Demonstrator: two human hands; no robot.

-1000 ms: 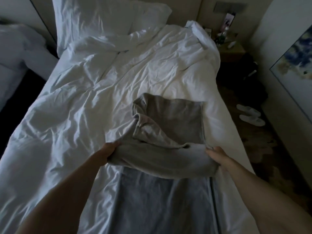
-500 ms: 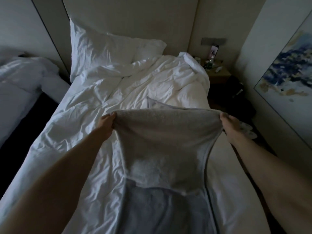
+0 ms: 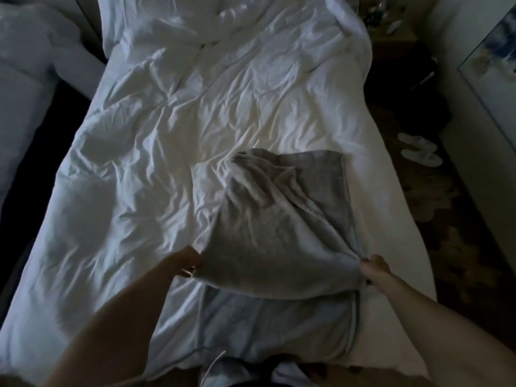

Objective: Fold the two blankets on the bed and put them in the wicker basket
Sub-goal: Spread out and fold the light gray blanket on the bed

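Back down on the bed [image 3: 139, 163], gray blanket [image 3: 279, 233], edge in both hands [image 3: 187, 261] [image 3: 374, 265]

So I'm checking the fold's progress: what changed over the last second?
The left hand and right hand lifted the grey blanket by its near edge, high and taut, then lowered it back over the white duvet. Neither hand let go. The duvet and slippers stayed put.
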